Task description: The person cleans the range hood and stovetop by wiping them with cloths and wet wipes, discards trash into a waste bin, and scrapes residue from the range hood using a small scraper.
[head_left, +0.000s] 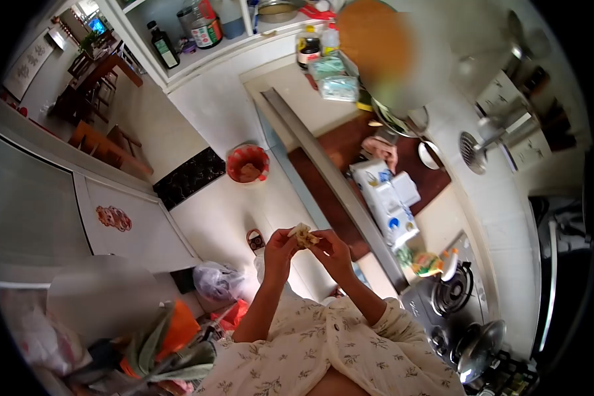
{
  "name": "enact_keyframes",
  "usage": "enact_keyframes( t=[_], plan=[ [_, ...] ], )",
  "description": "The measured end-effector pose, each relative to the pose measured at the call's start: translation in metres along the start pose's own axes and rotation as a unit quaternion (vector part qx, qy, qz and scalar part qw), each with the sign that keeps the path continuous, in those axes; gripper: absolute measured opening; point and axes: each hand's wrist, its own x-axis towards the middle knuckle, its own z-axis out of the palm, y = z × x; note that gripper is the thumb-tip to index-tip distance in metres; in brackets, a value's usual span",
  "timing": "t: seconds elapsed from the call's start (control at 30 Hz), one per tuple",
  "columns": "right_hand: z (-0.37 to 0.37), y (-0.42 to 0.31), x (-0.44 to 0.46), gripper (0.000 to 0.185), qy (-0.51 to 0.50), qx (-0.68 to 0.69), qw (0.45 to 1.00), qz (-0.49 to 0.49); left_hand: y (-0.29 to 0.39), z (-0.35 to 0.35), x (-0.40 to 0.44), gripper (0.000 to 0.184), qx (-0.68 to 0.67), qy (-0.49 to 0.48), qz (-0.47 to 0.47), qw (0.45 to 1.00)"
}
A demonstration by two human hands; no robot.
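In the head view, both hands are raised in front of my body, above the floor. Between them is a small, knobbly, pale-and-brown food piece [303, 236], whose exact kind I cannot make out. My left hand [281, 249] pinches its left side with the fingertips, near a whitish part. The fingers of my right hand [333, 251] are closed on its right side, where the surface looks browner and rough. Fingertips hide part of the piece.
A red bin [247, 153] stands on the floor ahead. To the right runs a counter with a steel edge [336, 185], a white-and-blue package [386, 204] and a gas stove [435, 303]. Bags [218, 280] lie at lower left; a bottle shelf [171, 72] stands beyond.
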Motion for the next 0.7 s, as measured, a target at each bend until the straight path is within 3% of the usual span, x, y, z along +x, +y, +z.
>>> enact_keyframes(
  t=[0.2, 0.3, 0.4, 0.63, 0.7],
  plan=[
    [0.112, 0.067, 0.147, 0.018, 0.028, -0.012, 0.999, 0.043, 0.063, -0.120, 0.132, 0.009, 0.071, 0.063, -0.031, 0.995],
    [0.172, 0.107, 0.219, 0.019, 0.033, 0.042, 0.993, 0.105, 0.097, -0.187, 0.202, 0.009, 0.130, 0.065, -0.022, 0.989],
    [0.213, 0.153, 0.283, 0.019, 0.033, 0.018, 0.994, 0.103, 0.108, -0.250, 0.273, 0.006, 0.179, 0.096, -0.027, 0.979],
    [0.223, 0.242, 0.368, 0.031, 0.050, -0.103, 0.984, 0.140, 0.084, -0.332, 0.414, 0.011, 0.194, 0.177, -0.094, 0.960],
    [0.211, 0.303, 0.377, 0.029, 0.066, -0.093, 0.981, 0.159, 0.064, -0.348, 0.453, 0.014, 0.200, 0.183, -0.119, 0.955]
  ],
)
